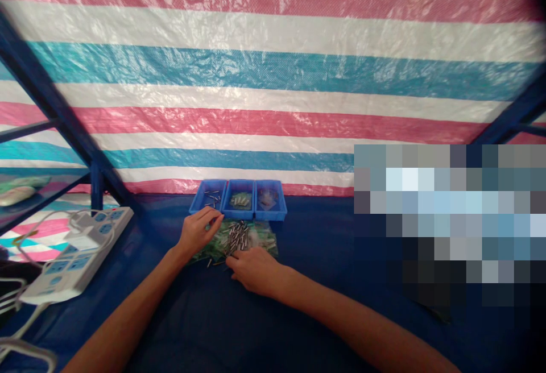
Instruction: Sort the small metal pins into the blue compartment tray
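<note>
Silvery metal pins [237, 237] lie heaped on green-tinted plastic bags [267, 241], left of centre on the tabletop [187, 322], a little in from its far edge. A brass-toned pin [209, 262] sits at the near side of the bags.

Left hand [197, 232]: at the heap's left, just in front of the bins, thumb and forefinger drawn close together; cannot tell whether anything is pinched. Right hand [256, 268]: at the heap's near side, fingers curled down to the pins; grip hidden by the hand itself, contents undetermined.

Three blue plastic bins stand side by side along the far edge. Left bin [215, 183]: a few scattered pins. Middle bin [238, 214]: green bag with small pale pieces on it. Right bin [270, 215]: clear bag, contents indistinct.

Markings: any lettering on the white power strip [91, 262], by the tabletop's left edge, is too small to read. White adapter [83, 236] and cables [32, 322] on and around it.

Surface and room: dark blue, smooth top; red, white and blue striped tarpaulin [273, 71] behind; dark blue frame [63, 117] at both sides.

Obscured: mosaic block [430, 219] covers the tabletop's far right; both forearms cut off at the lower border.
</note>
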### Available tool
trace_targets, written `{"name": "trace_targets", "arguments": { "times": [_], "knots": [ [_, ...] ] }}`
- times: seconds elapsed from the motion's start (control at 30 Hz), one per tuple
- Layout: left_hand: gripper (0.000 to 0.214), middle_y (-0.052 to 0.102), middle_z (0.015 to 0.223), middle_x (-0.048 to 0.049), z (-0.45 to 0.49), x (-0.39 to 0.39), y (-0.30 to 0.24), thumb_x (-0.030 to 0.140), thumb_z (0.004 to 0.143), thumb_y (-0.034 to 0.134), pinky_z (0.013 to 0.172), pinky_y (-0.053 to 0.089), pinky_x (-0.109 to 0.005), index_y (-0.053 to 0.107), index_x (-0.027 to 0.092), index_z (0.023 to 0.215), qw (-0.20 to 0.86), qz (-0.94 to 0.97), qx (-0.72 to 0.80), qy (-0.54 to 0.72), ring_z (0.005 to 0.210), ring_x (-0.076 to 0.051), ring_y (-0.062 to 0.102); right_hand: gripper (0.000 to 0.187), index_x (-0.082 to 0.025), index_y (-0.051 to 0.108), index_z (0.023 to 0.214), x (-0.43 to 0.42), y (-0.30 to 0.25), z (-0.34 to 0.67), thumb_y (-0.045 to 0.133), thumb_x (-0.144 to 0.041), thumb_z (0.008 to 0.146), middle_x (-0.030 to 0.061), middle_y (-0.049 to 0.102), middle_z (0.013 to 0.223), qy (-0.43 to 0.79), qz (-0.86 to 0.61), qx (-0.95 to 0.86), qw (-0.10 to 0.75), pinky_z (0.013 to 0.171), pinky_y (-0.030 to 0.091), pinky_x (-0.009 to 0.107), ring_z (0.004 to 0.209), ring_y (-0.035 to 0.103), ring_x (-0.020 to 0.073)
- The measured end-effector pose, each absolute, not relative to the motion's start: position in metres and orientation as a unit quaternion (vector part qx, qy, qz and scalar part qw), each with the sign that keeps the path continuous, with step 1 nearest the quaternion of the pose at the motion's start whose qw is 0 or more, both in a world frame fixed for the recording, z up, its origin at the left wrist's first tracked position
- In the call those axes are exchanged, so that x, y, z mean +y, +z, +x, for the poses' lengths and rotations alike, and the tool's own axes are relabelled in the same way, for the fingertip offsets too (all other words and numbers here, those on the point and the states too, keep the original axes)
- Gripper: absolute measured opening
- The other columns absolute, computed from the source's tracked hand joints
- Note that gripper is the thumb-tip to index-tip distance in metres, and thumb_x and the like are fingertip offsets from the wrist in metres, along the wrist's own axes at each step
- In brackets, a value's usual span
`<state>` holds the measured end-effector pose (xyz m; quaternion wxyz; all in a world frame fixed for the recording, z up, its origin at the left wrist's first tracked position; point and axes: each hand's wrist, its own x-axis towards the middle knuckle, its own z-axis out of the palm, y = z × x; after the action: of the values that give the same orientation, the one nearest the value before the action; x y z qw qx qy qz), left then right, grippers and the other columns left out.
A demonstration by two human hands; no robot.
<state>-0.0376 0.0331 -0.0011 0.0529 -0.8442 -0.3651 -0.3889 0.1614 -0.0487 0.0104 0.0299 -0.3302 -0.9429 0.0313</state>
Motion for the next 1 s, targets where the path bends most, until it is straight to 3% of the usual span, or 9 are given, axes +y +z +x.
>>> {"name": "trace_targets", "arguments": {
  "times": [0.43,0.6,1.0],
  "knots": [
    [0.012,0.064,0.073,-0.0017,-0.0368,0.0330,-0.0043,0.023,0.089,0.052,0.058,0.045,-0.021,0.062,0.018,0.085,0.055,-0.853,-0.365,-0.370,0.062,-0.011,0.058,0.031,-0.013,0.054,0.111,-0.0477,0.0117,0.1619,0.060,-0.022,0.082,0.0130,0.067,0.094,0.027,-0.367,-0.929,0.037,0.065,0.052,0.033,0.081,0.067,0.0251],
    [0.013,0.067,0.073,-0.0015,-0.0352,0.0325,-0.0057,0.024,0.090,0.051,0.060,0.047,-0.021,0.063,0.019,0.088,0.056,-0.854,-0.357,-0.374,0.061,-0.011,0.060,0.019,-0.012,0.059,0.101,-0.0447,0.0130,0.1631,0.056,-0.019,0.083,0.0139,0.067,0.093,0.040,-0.371,-0.928,0.014,0.067,0.052,0.033,0.081,0.067,0.0246],
    [0.014,0.070,0.079,-0.0028,-0.0370,0.0347,-0.0097,0.025,0.090,0.052,0.067,0.050,-0.023,0.064,0.019,0.089,0.053,-0.859,-0.357,-0.364,0.069,-0.013,0.065,0.020,-0.013,0.059,0.102,-0.0426,0.0134,0.1650,0.051,-0.013,0.083,0.0129,0.068,0.096,0.050,-0.363,-0.930,0.014,0.069,0.051,0.034,0.083,0.067,0.0244]
  ]
}}
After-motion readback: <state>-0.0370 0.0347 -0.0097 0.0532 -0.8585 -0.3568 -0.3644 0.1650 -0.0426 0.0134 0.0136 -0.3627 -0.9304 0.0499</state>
